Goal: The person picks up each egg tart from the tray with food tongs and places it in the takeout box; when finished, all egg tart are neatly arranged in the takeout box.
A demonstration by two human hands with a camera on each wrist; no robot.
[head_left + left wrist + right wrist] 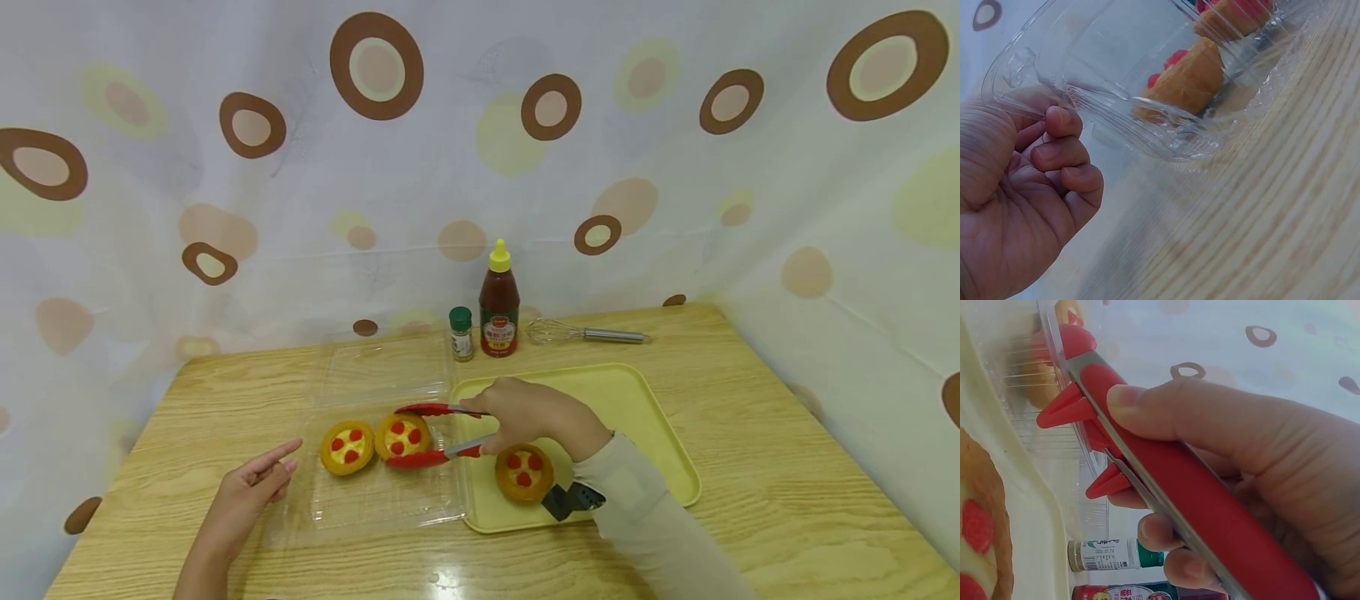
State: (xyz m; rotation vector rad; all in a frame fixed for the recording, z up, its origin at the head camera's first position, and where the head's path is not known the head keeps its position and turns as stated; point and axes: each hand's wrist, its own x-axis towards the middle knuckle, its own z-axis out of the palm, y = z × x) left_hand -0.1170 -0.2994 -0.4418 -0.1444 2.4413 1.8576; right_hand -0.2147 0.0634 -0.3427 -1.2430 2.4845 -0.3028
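My right hand (pixel 525 414) grips red-and-silver food tongs (pixel 1191 512), the thumb along one handle. Their red tips straddle a round tart (pixel 401 433) with yellow filling and red berries in the clear plastic container (pixel 390 504). A second tart (pixel 347 447) sits to its left, near the container's left side. At that side my left hand (pixel 243 496) pinches the container's rim (pixel 1088 106), its index finger extended and other fingers curled (pixel 1063 153). A third tart (pixel 524 472) lies on the yellow tray (pixel 600 392), below my right hand.
Behind the container and tray stand a green-capped spice jar (pixel 462 335) and a sauce bottle (pixel 498 308) with a yellow top. A whisk (pixel 585 333) lies to their right. The container's lid (pixel 386 367) is folded back; a patterned cloth (pixel 450 167) hangs behind the table.
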